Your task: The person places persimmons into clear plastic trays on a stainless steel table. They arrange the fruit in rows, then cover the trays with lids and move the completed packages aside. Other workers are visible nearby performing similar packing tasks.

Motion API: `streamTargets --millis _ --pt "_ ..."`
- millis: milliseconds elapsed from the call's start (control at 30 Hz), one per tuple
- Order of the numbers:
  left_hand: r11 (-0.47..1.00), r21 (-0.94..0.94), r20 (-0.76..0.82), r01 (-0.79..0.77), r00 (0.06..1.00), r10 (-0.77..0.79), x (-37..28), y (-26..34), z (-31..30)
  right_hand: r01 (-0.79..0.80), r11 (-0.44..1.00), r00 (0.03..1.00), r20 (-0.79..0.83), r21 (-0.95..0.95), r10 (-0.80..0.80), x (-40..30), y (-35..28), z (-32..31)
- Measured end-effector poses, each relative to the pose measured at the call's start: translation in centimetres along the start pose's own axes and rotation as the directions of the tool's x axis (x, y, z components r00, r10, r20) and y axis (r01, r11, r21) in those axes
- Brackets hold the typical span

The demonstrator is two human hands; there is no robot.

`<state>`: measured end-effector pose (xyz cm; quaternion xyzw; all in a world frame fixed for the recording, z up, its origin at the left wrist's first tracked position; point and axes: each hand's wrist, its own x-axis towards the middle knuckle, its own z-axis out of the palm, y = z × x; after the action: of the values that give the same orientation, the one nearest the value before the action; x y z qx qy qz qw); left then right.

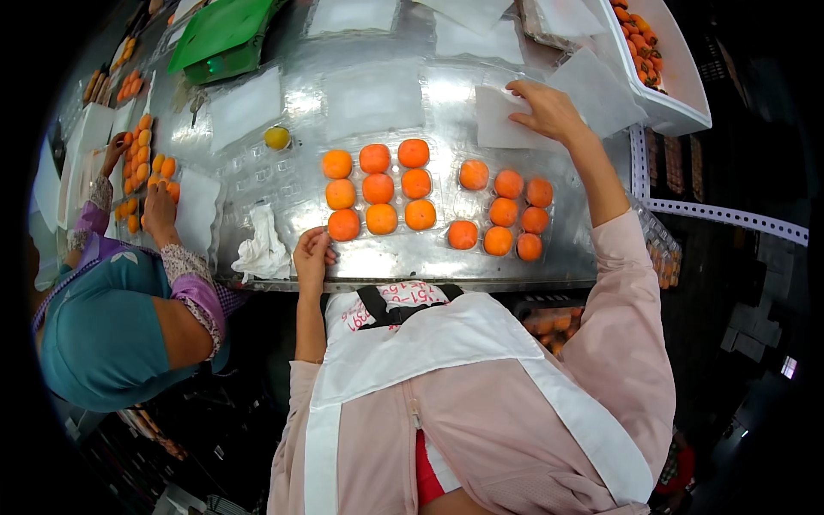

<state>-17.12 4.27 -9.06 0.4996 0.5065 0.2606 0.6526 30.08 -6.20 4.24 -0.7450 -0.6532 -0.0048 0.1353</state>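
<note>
Orange persimmons (378,188) fill a clear plastic tray (431,241) before me in three rows of three. To its right, another clear tray (460,209) holds persimmons (508,184), with one cup in its left column bare. My left hand (315,253) rests by the first tray's lower left corner, fingers loosely curled; whether it grips the tray I cannot tell. My right hand (542,111) is spread over a white liner sheet (505,122) at the upper right, thumb and fingers apart. A single yellowish fruit (277,138) lies left of the full tray.
A white crate (685,77) of persimmons stands at the upper right. Lined trays (373,96) lie farther back, near a green plastic container (219,35). A crumpled white cloth (262,248) lies at the near edge. At left, a co-worker's hands (159,209) handle fruit.
</note>
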Motion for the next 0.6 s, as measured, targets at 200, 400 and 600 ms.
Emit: streamTargets --millis 200,400,600 --pt "1.0 0.0 -0.009 0.029 1.0 -0.029 -0.1 0.4 0.0 -0.124 0.991 0.991 -0.065 -0.049 0.121 0.2 -0.4 -0.1" --pt "0.999 0.013 0.023 0.034 0.999 -0.034 0.4 0.4 -0.2 -0.204 0.976 0.976 -0.061 0.072 0.208 -0.5 -0.4 1.9" --pt "0.998 0.015 0.015 0.057 0.998 -0.057 0.6 0.5 -0.2 -0.108 0.994 0.936 -0.336 0.007 0.104 -1.1 -1.0 1.4"
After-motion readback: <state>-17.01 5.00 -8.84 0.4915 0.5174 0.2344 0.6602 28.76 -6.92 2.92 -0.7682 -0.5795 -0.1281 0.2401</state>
